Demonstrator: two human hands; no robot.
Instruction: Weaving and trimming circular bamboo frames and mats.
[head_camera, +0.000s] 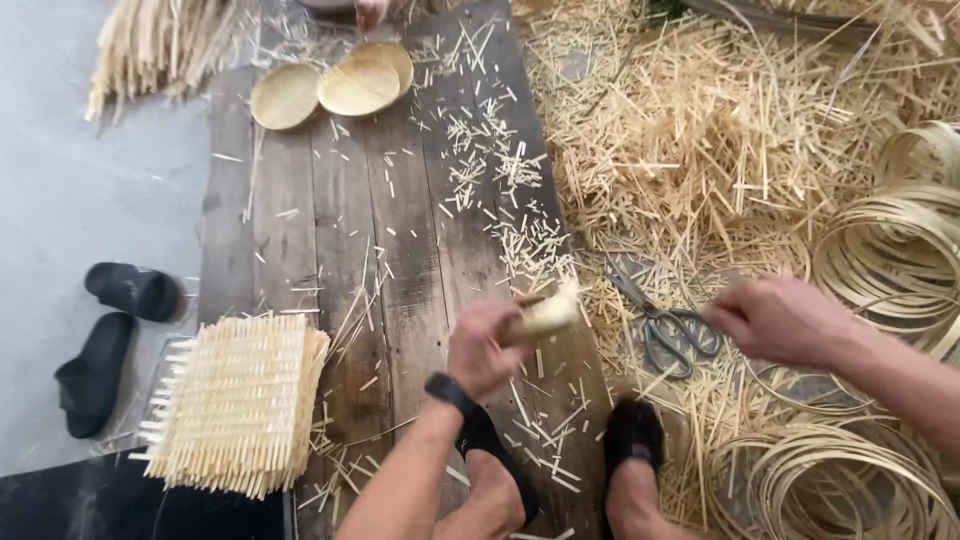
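done: three woven dishes (340, 82) at board's far end, flat mats (240, 400) stacked near left | in hand: left hand (485, 350) clamped on pale bamboo piece (543, 316) (blurred) | right hand (775, 320) closed at scissors (668, 335) handles | left: hoops (890, 250) unused

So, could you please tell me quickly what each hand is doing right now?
Left hand: closed around a pale bamboo piece.
Right hand: closed at the scissors handle; whether it grips them cannot be told.
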